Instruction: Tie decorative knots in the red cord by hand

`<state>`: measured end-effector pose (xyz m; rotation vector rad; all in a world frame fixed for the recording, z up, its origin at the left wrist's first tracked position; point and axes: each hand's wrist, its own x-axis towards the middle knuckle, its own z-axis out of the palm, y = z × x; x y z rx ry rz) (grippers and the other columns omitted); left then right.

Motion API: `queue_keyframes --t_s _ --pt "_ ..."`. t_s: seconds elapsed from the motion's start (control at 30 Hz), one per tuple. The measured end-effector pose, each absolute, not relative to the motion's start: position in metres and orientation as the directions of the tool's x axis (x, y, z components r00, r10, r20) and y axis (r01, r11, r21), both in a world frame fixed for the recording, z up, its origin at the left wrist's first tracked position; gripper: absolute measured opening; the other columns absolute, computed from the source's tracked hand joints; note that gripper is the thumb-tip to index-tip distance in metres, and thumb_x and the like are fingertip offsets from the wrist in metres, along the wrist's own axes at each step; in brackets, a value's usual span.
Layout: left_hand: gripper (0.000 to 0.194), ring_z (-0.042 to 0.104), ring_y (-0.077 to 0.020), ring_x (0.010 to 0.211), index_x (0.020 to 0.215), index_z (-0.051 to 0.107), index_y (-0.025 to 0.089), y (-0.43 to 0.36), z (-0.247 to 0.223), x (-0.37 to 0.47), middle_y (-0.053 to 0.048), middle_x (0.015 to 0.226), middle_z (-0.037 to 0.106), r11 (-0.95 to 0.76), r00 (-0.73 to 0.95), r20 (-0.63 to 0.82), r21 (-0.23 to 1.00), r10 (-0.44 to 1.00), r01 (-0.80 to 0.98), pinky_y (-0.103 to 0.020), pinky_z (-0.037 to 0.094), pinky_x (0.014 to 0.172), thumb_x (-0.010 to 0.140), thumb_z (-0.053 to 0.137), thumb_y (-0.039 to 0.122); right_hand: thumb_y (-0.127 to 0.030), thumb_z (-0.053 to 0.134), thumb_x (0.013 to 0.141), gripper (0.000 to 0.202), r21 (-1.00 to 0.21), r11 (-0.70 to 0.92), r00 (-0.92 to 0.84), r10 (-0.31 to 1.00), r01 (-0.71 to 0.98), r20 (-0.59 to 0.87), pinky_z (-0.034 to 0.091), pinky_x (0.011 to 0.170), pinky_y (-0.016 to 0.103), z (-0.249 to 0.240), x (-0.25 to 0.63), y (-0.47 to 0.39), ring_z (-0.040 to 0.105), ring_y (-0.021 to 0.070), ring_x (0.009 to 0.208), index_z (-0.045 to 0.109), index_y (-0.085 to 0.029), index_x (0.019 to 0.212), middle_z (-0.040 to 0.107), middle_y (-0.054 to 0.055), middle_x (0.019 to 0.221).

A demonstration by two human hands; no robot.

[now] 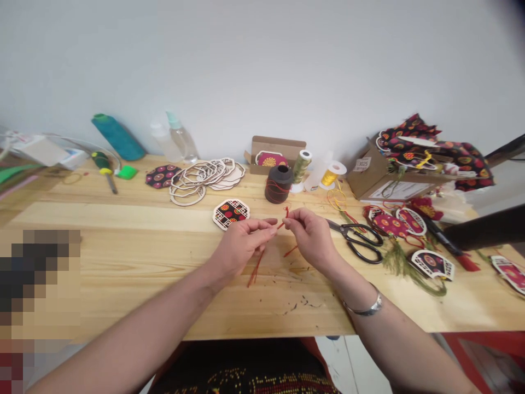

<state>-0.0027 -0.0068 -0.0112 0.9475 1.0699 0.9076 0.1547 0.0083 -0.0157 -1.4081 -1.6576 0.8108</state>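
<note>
Between my two hands, above the middle of the wooden table point(180, 284), runs a short red cord point(281, 225). My left hand point(246, 243) pinches it between thumb and fingers, and loose red ends hang below. My right hand point(309, 235) pinches the cord's other part, with a small knot or loop showing above the fingertips and another red end below. Just behind my left hand lies a white-framed ornament with dark patterned fabric point(231, 214). A black spool point(279, 184) wound with red thread stands behind my hands.
Black-handled scissors point(363, 241) lie right of my right hand. Finished ornaments with green tassels point(431, 265) and a cardboard box of fabric point(379, 178) are farther right. Stacked wooden frames point(205, 180), a screwdriver point(105, 171) and a teal thread cone point(118, 137) lie toward the left back.
</note>
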Motion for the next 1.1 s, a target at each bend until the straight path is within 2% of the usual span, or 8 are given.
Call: queue_keyframes --t_s 0.27,0.43,0.53,0.67,0.8,0.87,0.97,1.1 --pt "0.019 0.031 -0.0056 0.037 0.075 0.069 0.016 -0.012 -0.008 0.000 0.006 0.046 0.042 0.258 0.299 -0.295 0.953 0.907 0.156 -0.022 0.022 0.039 0.071 0.064 0.034 -0.028 0.054 0.077 0.015 -0.946 0.066 -0.064 0.997 0.318 0.048 0.036 0.054 0.024 -0.014 0.153 0.007 0.048 0.0108 0.054 0.055 -0.019 0.066 0.061 0.000 0.062" --pt "0.010 0.046 -0.0092 0.054 0.069 0.073 0.019 -0.011 -0.016 0.001 0.001 0.064 0.051 -0.042 0.263 -0.036 0.957 0.964 0.286 -0.024 0.036 0.053 0.069 0.065 0.025 -0.038 0.061 0.072 0.023 -0.991 -0.136 -0.139 0.981 -0.015 -0.133 0.027 0.042 0.021 -0.012 0.150 0.005 0.035 0.0055 0.043 0.050 -0.018 0.069 0.061 0.000 0.062" --pt "0.013 0.050 -0.0120 0.061 0.072 0.073 0.019 -0.011 -0.020 0.001 -0.001 0.066 0.053 -0.117 0.318 0.002 0.931 0.948 0.346 -0.026 0.040 0.059 0.072 0.063 0.027 -0.040 0.065 0.068 0.029 -0.960 -0.239 -0.199 0.958 -0.147 -0.208 0.022 0.040 0.020 -0.008 0.148 0.004 0.033 0.0036 0.040 0.047 -0.018 0.067 0.057 -0.003 0.056" --pt "0.012 0.055 -0.0197 0.085 0.070 0.070 0.018 -0.015 -0.016 -0.001 -0.008 0.096 0.058 -0.265 0.249 0.166 0.855 0.954 0.446 -0.034 0.044 0.078 0.073 0.062 0.026 -0.040 0.067 0.067 0.029 -0.959 -0.242 -0.194 0.958 -0.146 -0.212 0.019 0.039 0.019 -0.007 0.149 0.004 0.031 0.0029 0.039 0.047 -0.018 0.066 0.048 -0.007 0.051" --pt "0.005 0.044 -0.0255 0.116 0.071 0.062 0.018 -0.019 -0.008 -0.005 -0.010 0.120 0.050 -0.417 0.008 0.477 0.760 0.879 0.499 -0.042 0.031 0.102 0.075 0.060 0.020 -0.040 0.065 0.070 0.027 -0.982 -0.178 -0.187 0.969 -0.064 -0.163 0.022 0.040 0.020 -0.009 0.150 0.004 0.032 0.0045 0.041 0.049 -0.018 0.066 0.046 -0.007 0.051" --pt "0.006 0.044 -0.0235 0.120 0.084 0.060 0.018 -0.019 -0.009 -0.005 -0.010 0.124 0.049 -0.404 -0.024 0.445 0.833 0.895 0.377 -0.039 0.033 0.102 0.079 0.056 0.020 -0.039 0.064 0.071 0.026 -0.989 -0.146 -0.189 0.972 -0.018 -0.140 0.024 0.041 0.021 -0.009 0.149 0.003 0.033 0.0053 0.043 0.049 -0.018 0.067 0.046 -0.006 0.051" --pt "0.025 0.048 -0.0210 0.117 0.108 0.055 0.018 -0.019 -0.013 -0.002 -0.010 0.123 0.055 -0.266 0.112 0.250 0.949 0.962 0.170 -0.035 0.037 0.099 0.084 0.051 0.024 -0.037 0.062 0.073 0.023 -0.994 -0.103 -0.192 0.975 0.041 -0.109 0.027 0.042 0.021 -0.009 0.149 0.002 0.036 0.0062 0.045 0.050 -0.018 0.067 0.046 -0.006 0.052" --pt "0.032 0.059 -0.0185 0.098 0.114 0.057 0.016 -0.018 -0.016 0.000 -0.009 0.109 0.064 -0.086 0.232 0.057 0.990 0.971 0.116 -0.031 0.045 0.087 0.085 0.050 0.028 -0.036 0.060 0.073 0.021 -0.993 -0.061 -0.181 0.980 0.104 -0.080 0.030 0.045 0.021 -0.009 0.148 0.002 0.039 0.0074 0.049 0.053 -0.017 0.067 0.050 -0.003 0.055"
